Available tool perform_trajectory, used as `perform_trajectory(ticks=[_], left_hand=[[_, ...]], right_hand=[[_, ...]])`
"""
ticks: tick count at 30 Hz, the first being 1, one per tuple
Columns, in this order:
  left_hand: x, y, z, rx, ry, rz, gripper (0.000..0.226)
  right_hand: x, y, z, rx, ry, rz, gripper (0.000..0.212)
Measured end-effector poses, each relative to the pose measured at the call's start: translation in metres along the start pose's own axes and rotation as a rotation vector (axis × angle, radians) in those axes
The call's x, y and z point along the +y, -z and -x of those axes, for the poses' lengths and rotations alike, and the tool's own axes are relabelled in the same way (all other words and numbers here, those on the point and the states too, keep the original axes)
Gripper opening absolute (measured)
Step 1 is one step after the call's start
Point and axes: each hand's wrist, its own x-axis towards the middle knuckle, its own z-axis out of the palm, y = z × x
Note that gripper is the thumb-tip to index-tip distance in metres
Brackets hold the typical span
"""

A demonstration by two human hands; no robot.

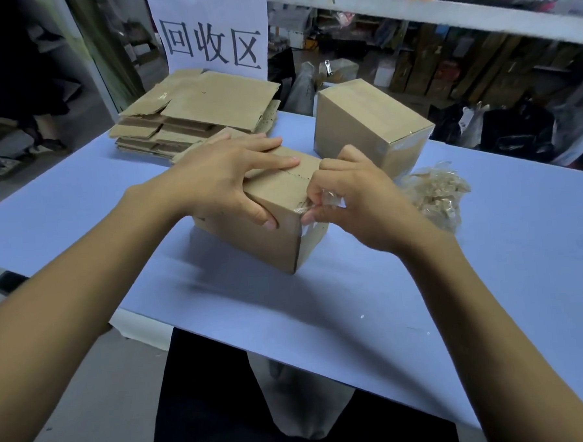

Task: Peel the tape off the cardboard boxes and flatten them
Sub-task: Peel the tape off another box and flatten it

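Observation:
A small brown cardboard box (277, 235) stands on the blue table (321, 303) in front of me. My left hand (220, 177) lies over its top, fingers spread across the lid and thumb pressed on the near side face. My right hand (349, 197) pinches a strip of clear tape (319, 202) at the box's upper right edge, the tape partly lifted off the cardboard. A second, taller taped box (369, 125) stands behind to the right.
A stack of flattened cardboard (203, 114) lies at the table's far left below a white paper sign (212, 32). A crumpled wad of peeled tape (434, 193) sits to the right of my hand. Shelving and bags fill the background.

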Motion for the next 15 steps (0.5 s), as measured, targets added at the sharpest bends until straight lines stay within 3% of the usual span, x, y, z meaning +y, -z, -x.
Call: perform_trajectory(ticks=[8, 13, 15], left_hand=[[0.002, 0.003, -0.001, -0.034, -0.004, 0.027, 0.102], [0.004, 0.003, -0.004, -0.023, 0.002, 0.057, 0.101], [0.005, 0.003, -0.004, -0.018, 0.003, 0.061, 0.103]], right_hand=[[0.002, 0.002, 0.009, -0.002, 0.122, 0.015, 0.022], [-0.003, -0.007, 0.017, 0.218, 0.076, 0.067, 0.011], [-0.008, -0.012, 0.026, 0.249, -0.007, 0.003, 0.026]])
